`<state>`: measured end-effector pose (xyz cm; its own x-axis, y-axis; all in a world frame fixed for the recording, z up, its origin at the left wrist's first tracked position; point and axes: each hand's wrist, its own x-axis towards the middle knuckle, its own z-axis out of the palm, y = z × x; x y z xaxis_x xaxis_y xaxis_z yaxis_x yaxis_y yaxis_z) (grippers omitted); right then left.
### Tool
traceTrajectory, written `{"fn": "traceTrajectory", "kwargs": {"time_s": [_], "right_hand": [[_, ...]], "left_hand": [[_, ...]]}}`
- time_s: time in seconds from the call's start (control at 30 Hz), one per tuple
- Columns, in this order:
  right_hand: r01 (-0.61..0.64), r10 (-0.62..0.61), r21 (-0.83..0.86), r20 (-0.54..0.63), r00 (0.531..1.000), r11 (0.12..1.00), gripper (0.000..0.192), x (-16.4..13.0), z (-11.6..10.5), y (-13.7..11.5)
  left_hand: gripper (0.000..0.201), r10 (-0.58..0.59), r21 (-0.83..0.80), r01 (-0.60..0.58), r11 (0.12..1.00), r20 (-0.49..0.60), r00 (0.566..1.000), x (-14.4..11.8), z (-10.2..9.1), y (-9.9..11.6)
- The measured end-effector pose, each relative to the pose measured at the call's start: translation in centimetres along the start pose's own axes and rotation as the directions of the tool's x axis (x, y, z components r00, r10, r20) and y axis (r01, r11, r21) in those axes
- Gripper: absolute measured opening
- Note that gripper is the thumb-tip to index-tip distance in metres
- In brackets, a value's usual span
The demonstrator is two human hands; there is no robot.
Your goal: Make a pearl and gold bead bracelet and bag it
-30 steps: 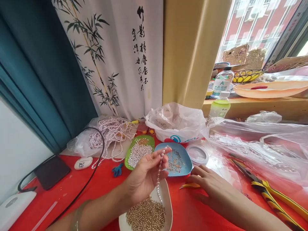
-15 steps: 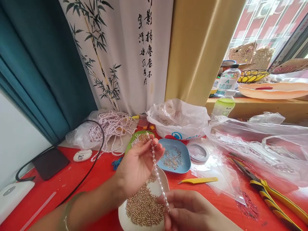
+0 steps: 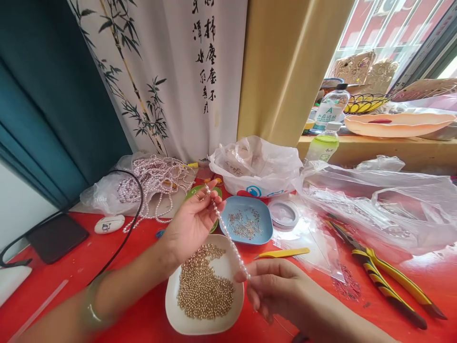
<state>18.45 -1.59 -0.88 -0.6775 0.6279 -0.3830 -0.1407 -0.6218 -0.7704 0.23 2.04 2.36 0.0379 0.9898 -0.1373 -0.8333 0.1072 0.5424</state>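
Left hand: the left hand (image 3: 191, 224) is palm up and pinches the top end of the bead string (image 3: 228, 238) with its fingertips, just past the white dish (image 3: 171, 305).
Right hand: the right hand (image 3: 276, 293) pinches the low end of the bead string, just to the right of the white dish.
Bead string: a short line of small pale beads, pulled straight between the 2 hands, slanting over the far right edge of the white dish.
White dish: it sits on the red table (image 3: 135, 267) and holds a heap of gold beads (image 3: 202, 286).
Blue dish: the blue dish (image 3: 264, 224) holds thin pins, just behind the white dish.
Yellow tweezers: the yellow tweezers (image 3: 283, 253) lie to the right of the white dish.
Pliers: the yellow and black pliers (image 3: 382, 274) lie far to the right of the white dish.
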Motion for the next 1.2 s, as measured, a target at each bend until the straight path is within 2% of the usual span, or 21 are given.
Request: {"fn": "traceTrajectory", "kwargs": {"time_s": [0.23, 0.33, 0.47, 0.57, 0.7, 0.8, 0.9, 1.0, 1.1, 1.2], "right_hand": [[0.035, -0.044, -0.148, -0.061, 0.997, 0.988, 0.025, 0.3, -0.6, -0.2], [0.075, -0.119, -0.326, -0.118, 0.986, 0.942, 0.026, 0.4, -1.1, -0.8], [0.06, -0.207, -0.64, -0.157, 0.966, 0.766, 0.026, 0.1, -2.4, -2.6], [0.022, -0.236, -0.779, -0.163, 0.958, 0.627, 0.023, -0.3, -3.6, -4.3], [-0.034, -0.321, -0.888, -0.201, 0.925, 0.458, 0.024, -1.2, -4.6, -5.9], [-0.04, -0.4, -0.942, -0.18, 0.898, 0.334, 0.022, -1.6, -5.1, -6.8], [-0.027, -0.444, -0.962, -0.15, 0.884, 0.27, 0.022, -2.0, -5.5, -7.5], [-0.018, -0.507, -0.975, -0.131, 0.852, 0.222, 0.02, -2.5, -5.7, -8.0], [0.012, -0.622, -0.995, -0.05, 0.781, 0.095, 0.019, -3.0, -4.9, -8.0], [0.158, -0.69, -0.982, 0.185, 0.699, -0.103, 0.018, -3.3, -3.1, -7.3]], "left_hand": [[0.034, 0.009, 0.026, -0.009, 1.0, 0.003, 1.0, 0.6, -0.4, 0.0], [0.031, -0.004, 0.075, 0.004, 0.997, -0.003, 1.0, 0.9, -0.6, 0.2], [0.024, 0.011, 0.152, -0.002, 0.988, -0.057, 0.998, 1.4, -1.0, 0.4], [0.024, 0.036, 0.158, -0.019, 0.987, -0.107, 0.994, 1.6, -1.1, 0.6], [0.026, 0.086, 0.13, -0.069, 0.989, -0.129, 0.988, 1.6, -1.1, 1.0], [0.025, 0.151, 0.13, -0.132, 0.983, -0.146, 0.978, 1.6, -1.1, 1.4], [0.025, 0.161, 0.139, -0.144, 0.98, -0.117, 0.98, 1.6, -1.0, 1.5], [0.024, 0.11, 0.218, -0.097, 0.971, -0.045, 0.993, 1.3, -0.8, 1.5], [0.018, -0.007, 0.415, -0.009, 0.91, 0.037, 0.999, 0.7, -0.5, 1.3], [0.018, -0.117, 0.595, 0.023, 0.803, 0.12, 0.986, -0.1, -0.1, 1.0]]}}
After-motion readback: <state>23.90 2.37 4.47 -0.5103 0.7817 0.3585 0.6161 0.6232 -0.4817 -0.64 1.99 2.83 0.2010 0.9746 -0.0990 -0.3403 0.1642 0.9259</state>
